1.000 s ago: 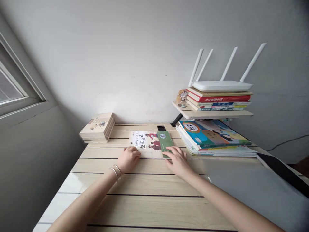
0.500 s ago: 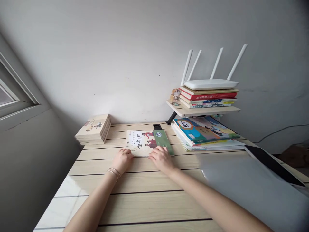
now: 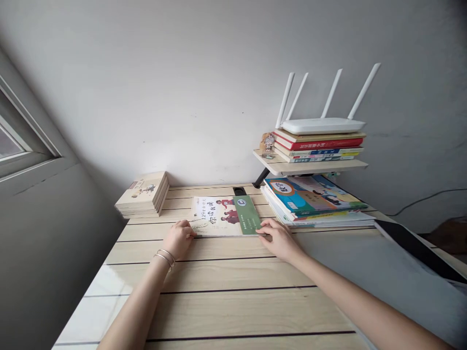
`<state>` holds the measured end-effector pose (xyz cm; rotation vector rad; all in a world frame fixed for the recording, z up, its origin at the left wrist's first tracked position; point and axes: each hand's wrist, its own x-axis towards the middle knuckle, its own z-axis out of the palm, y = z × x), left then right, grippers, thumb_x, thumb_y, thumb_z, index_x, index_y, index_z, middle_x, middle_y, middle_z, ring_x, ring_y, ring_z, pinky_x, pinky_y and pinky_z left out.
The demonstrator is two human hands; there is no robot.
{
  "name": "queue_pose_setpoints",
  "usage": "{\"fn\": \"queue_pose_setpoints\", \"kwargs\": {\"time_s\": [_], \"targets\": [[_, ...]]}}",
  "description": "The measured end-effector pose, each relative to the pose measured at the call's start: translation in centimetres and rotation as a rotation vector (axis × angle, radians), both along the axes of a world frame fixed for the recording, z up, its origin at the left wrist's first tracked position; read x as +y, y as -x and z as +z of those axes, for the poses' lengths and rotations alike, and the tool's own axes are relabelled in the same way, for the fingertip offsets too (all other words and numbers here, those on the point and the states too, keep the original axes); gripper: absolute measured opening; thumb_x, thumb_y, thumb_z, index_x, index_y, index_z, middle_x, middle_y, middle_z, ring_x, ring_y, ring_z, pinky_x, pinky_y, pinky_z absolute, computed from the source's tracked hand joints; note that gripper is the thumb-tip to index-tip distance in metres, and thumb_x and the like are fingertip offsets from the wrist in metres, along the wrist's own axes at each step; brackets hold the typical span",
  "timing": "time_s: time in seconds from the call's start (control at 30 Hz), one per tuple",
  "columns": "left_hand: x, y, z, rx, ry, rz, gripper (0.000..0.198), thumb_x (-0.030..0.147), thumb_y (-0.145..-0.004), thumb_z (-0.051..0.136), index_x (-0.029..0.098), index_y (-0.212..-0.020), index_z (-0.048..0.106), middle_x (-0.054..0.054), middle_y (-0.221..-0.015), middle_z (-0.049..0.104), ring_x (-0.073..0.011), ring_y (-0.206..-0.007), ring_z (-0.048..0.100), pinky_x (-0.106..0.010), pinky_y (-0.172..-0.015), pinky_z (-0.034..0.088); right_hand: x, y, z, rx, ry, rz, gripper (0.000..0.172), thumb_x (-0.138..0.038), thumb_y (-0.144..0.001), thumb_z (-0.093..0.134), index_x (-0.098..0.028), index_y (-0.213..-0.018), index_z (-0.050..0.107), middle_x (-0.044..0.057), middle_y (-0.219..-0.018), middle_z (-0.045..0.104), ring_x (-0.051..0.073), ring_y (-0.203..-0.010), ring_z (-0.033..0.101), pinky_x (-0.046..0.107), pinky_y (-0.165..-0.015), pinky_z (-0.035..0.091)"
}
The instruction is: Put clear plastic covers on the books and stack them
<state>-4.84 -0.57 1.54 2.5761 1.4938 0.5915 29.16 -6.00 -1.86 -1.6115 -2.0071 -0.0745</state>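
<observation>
A paperback book [image 3: 226, 224] with a white and green cover, drawn figures and Chinese writing lies flat near the back of the wooden desk. My left hand [image 3: 178, 239], two thin bracelets on its wrist, is closed at the book's near left corner with its fingers curled against the edge. The near right corner is pinched between the thumb and fingers of my right hand [image 3: 278, 239]. Under the book, nothing can be seen.
Left of the book stands a stack of beige books [image 3: 142, 194]. On the right are piled textbooks [image 3: 314, 194] beneath a small shelf [image 3: 310, 167] bearing more books and a white router [image 3: 323, 126]. A grey translucent sheet [image 3: 383, 272] covers the desk's right side.
My right hand has slid right, from the book's front edge to its near right corner. My left hand has shifted slightly left, showing more of the cover. The book stays flat.
</observation>
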Motion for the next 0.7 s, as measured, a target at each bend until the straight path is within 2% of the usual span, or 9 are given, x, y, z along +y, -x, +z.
{"fn": "queue_pose_setpoints", "kwargs": {"time_s": [0.07,0.13,0.17,0.23,0.3,0.37,0.47,0.6,0.7], "targets": [[-0.9,-0.8,0.4,-0.069,0.079,0.174,0.014,0.012,-0.069,0.06,0.017,-0.081,0.062,-0.006,-0.088,0.059,-0.0182,-0.08,0.057,-0.03,-0.074,0.044,1.4,-0.4,1.0,0.028,0.097,0.024,0.018,-0.016,-0.07,0.058,-0.021,-0.082,0.07,0.006,-0.1,0.06,0.021,-0.094,0.056,0.032,-0.084,0.041],[-1.9,-1.9,0.7,-0.18,0.304,0.272,0.012,0.023,-0.07,0.061,0.016,-0.079,0.057,-0.005,-0.079,0.061,-0.0174,-0.07,0.058,-0.029,-0.065,0.044,3.6,-0.5,2.3,0.037,0.175,0.023,0.022,-0.017,-0.073,0.055,-0.02,-0.09,0.069,0.007,-0.104,0.06,0.019,-0.101,0.054,0.03,-0.091,0.039],[-2.5,-2.5,0.8,-0.252,0.484,0.252,0.016,0.03,-0.072,0.06,0.016,-0.077,0.054,-0.004,-0.074,0.061,-0.0164,-0.064,0.058,-0.028,-0.06,0.043,4.8,-0.5,3.0,0.025,0.207,0.002,0.024,-0.019,-0.076,0.053,-0.019,-0.096,0.067,0.007,-0.107,0.06,0.018,-0.103,0.053,0.029,-0.093,0.037],[-3.5,-3.6,0.9,-0.426,0.864,0.11,0.027,0.043,-0.072,0.058,0.016,-0.074,0.052,-0.003,-0.07,0.063,-0.0135,-0.056,0.057,-0.026,-0.054,0.041,7.5,-0.1,4.0,-0.022,0.259,-0.03,0.028,-0.025,-0.082,0.048,-0.018,-0.106,0.063,0.008,-0.114,0.058,0.018,-0.108,0.051,0.028,-0.095,0.036],[-4.3,-4.6,0.9,-0.622,1.058,-0.013,0.036,0.05,-0.067,0.062,0.015,-0.073,0.053,-0.005,-0.08,0.065,-0.0119,-0.059,0.058,-0.024,-0.055,0.042,9.9,0.6,4.4,-0.063,0.289,-0.04,0.033,-0.027,-0.086,0.045,-0.017,-0.114,0.058,0.009,-0.123,0.054,0.019,-0.115,0.047,0.029,-0.098,0.033],[-4.8,-5.3,1.0,-0.795,1.092,-0.048,0.042,0.052,-0.06,0.068,0.014,-0.072,0.054,-0.009,-0.096,0.063,-0.0118,-0.067,0.059,-0.024,-0.059,0.043,11.9,1.4,4.4,-0.098,0.325,-0.049,0.037,-0.029,-0.088,0.041,-0.017,-0.121,0.054,0.011,-0.13,0.049,0.022,-0.12,0.042,0.033,-0.1,0.03],[-5.1,-5.8,1.0,-0.959,1.08,-0.014,0.044,0.051,-0.055,0.072,0.014,-0.07,0.053,-0.011,-0.11,0.057,-0.0113,-0.072,0.059,-0.023,-0.06,0.043,13.7,2.3,4.3,-0.153,0.403,-0.091,0.04,-0.035,-0.089,0.037,-0.018,-0.122,0.052,0.013,-0.13,0.049,0.028,-0.119,0.044,0.044,-0.097,0.032],[-4.6,-5.6,0.8,-0.953,0.991,0.0,0.037,0.047,-0.061,0.068,0.015,-0.07,0.051,-0.006,-0.084,0.06,-0.0134,-0.071,0.056,-0.022,-0.056,0.041,14.2,2.5,4.6,-0.215,0.463,-0.152,0.038,-0.04,-0.085,0.043,-0.018,-0.113,0.057,0.015,-0.126,0.051,0.033,-0.118,0.044,0.051,-0.094,0.029],[-3.9,-5.3,0.3,-0.74,0.785,0.031,0.022,0.038,-0.073,0.058,0.017,-0.071,0.049,-0.003,-0.074,0.059,-0.0132,-0.064,0.054,-0.024,-0.055,0.04,13.3,2.3,5.1,-0.228,0.531,-0.179,0.038,-0.045,-0.081,0.049,-0.016,-0.104,0.061,0.016,-0.115,0.059,0.032,-0.11,0.051,0.048,-0.089,0.033]]}}
